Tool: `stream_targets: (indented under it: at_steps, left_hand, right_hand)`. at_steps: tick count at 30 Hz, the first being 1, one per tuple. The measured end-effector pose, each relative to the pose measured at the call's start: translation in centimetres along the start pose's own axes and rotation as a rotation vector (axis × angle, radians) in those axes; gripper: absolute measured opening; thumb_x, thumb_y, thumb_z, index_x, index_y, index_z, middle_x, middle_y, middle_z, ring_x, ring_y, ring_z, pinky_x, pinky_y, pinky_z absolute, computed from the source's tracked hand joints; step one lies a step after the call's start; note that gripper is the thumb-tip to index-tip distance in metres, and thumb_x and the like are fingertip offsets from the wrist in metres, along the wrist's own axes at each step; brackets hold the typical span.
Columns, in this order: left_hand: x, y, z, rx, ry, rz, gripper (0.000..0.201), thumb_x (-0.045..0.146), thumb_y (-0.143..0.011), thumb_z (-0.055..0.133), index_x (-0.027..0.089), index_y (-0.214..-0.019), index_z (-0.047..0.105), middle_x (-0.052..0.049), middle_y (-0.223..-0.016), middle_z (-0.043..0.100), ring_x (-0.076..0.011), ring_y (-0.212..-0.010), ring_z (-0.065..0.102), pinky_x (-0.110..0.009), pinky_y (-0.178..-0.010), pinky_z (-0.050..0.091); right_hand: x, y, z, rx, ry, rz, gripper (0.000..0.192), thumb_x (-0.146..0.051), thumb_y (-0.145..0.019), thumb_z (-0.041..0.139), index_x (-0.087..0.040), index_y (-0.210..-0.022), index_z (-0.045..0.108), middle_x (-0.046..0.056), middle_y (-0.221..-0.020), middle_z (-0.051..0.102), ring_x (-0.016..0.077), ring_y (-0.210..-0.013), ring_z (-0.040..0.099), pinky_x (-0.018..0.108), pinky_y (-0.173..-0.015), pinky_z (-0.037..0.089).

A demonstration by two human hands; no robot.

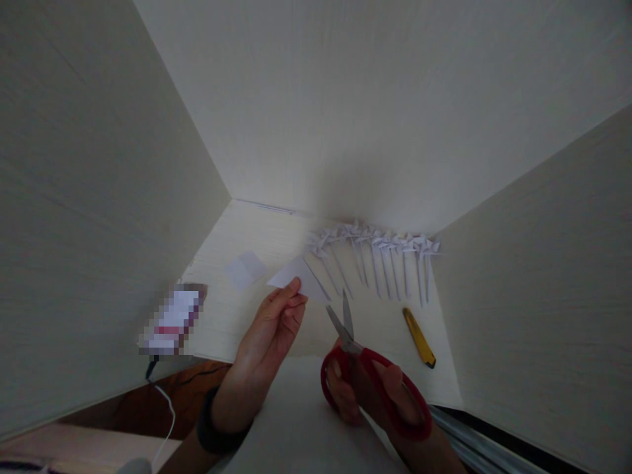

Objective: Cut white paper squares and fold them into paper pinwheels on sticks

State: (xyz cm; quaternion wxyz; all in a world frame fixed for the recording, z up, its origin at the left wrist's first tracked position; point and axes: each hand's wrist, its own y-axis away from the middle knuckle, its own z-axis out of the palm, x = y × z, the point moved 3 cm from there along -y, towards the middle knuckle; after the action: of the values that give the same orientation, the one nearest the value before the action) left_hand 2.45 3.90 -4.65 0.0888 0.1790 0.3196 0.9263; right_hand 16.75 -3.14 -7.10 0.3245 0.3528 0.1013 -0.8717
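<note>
No readable text, label, brand, number or sign anywhere in view. Left of the scissors [368,368], a phone [172,320] with its screen blurred into blocks, nothing legible on it. Right of the scissors, a yellow utility knife [419,336] with no legible marking. Blank white paper [299,278] just above the scissors, no print visible.

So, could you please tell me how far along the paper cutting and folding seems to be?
Done: a row of folded paper pinwheels lies at the back. In hand: the left hand pinches a paper piece, the right hand holds open red scissors. Left: another paper square lies unfolded.
</note>
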Motion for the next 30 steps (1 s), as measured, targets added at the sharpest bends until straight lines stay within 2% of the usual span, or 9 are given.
stream_targets:
  at_steps: [5, 10, 15, 18, 23, 30]
  left_hand:
    - [-0.1, -0.1, -0.3, 0.008, -0.058, 0.079, 0.028, -0.006, -0.084, 0.049, 0.011, -0.062, 0.053, 0.004, -0.053, 0.055, -0.0013, -0.042, 0.052, -0.006, -0.037, 0.04]
    - [-0.2, 0.0, -0.9, -0.018, -0.143, 0.154, 0.029, 0.004, -0.062, 0.079, 0.013, -0.054, 0.053, 0.006, -0.051, 0.055, -0.0015, -0.044, 0.053, -0.007, -0.045, 0.046]
    - [0.1, 0.4, -1.0, -0.002, -0.316, 0.238, 0.034, 0.016, -0.047, 0.09, 0.012, -0.053, 0.056, 0.006, -0.048, 0.056, -0.0024, -0.044, 0.051, -0.01, -0.046, 0.044]
    - [-0.1, 0.8, -0.7, -0.026, -0.393, 0.241, 0.032, 0.02, -0.048, 0.09, 0.012, -0.056, 0.06, 0.005, -0.051, 0.059, -0.0048, -0.05, 0.054, -0.014, -0.05, 0.045]
    - [-0.5, 1.1, -0.5, -0.106, -0.518, 0.245, 0.023, 0.027, -0.061, 0.083, 0.015, -0.07, 0.067, 0.0, -0.072, 0.07, -0.01, -0.064, 0.059, -0.021, -0.061, 0.047]
    - [-0.3, 0.6, -1.5, -0.203, -0.68, 0.295, 0.017, 0.026, -0.068, 0.078, 0.016, -0.076, 0.067, 0.004, -0.06, 0.059, -0.0091, -0.059, 0.052, -0.02, -0.059, 0.043]
  right_hand:
    - [0.1, -0.2, 0.1, -0.032, 0.019, 0.003, 0.059, -0.074, -0.081, 0.043, -0.016, -0.088, 0.053, -0.001, -0.07, 0.045, 0.0077, -0.052, 0.036, 0.019, -0.045, 0.032]
    - [-0.6, -0.6, 1.1, 0.008, -0.025, 0.031, 0.061, -0.078, -0.076, 0.047, -0.018, -0.085, 0.052, -0.003, -0.068, 0.04, 0.0073, -0.051, 0.033, 0.019, -0.044, 0.03]
    - [-0.8, -0.8, 1.6, 0.01, -0.115, 0.082, 0.059, -0.077, -0.075, 0.049, -0.018, -0.08, 0.052, -0.003, -0.067, 0.038, 0.0079, -0.051, 0.031, 0.018, -0.041, 0.027]
    - [-0.3, -0.6, 1.4, -0.007, -0.111, 0.062, 0.058, -0.075, -0.079, 0.046, -0.017, -0.083, 0.052, -0.002, -0.066, 0.04, 0.0081, -0.05, 0.032, 0.018, -0.041, 0.028]
    - [0.1, -0.4, 1.4, 0.004, -0.062, 0.009, 0.056, -0.071, -0.084, 0.041, -0.016, -0.086, 0.051, -0.003, -0.064, 0.041, 0.007, -0.047, 0.033, 0.02, -0.042, 0.028]
    - [0.2, -0.8, 1.7, 0.051, -0.066, 0.067, 0.065, -0.081, -0.074, 0.043, -0.018, -0.086, 0.05, -0.003, -0.063, 0.04, 0.0077, -0.046, 0.032, 0.022, -0.041, 0.028]
